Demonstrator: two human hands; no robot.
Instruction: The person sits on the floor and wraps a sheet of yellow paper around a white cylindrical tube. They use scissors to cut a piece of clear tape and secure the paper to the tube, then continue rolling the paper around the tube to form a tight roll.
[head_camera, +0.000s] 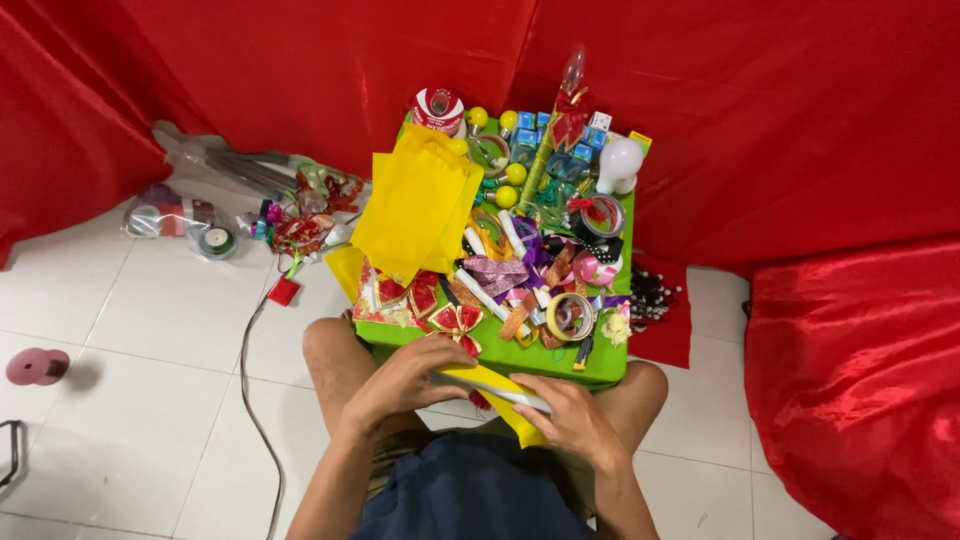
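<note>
Gripping a yellow-wrapped box (497, 388) at the near edge of the green counter (520, 358), the left hand (405, 383) lies across its left end with fingers curled down over the top, clamped on it, while the right hand (568, 413) closes around its right end, thumb and fingers pressed on the yellow paper that hangs below. The box sits between the person's bare knees, touching the counter's front rim. Just beyond the left hand lies a red and gold bow (457, 320), and beside it a patterned red and green wrapping sheet (392, 298). To the right of the bow is a roll of clear tape (570, 315), with loose glittery ribbon strips (497, 272) heaped between them. Farther back, a stack of yellow paper sheets (418, 205) covers the counter's left half, tilted toward the far corner. Behind it stands a red and white ribbon spool (438, 108), with small yellow balls (508, 183) and a white bulb-shaped thing (619, 163) to its right. On the white tiled floor (150, 320) to the left, well apart from the counter, lie a tangle of ribbons (305, 215), a grey cable (250, 390) and a pink spool (37, 366). Red cloth (780, 110) hangs behind everything.
</note>
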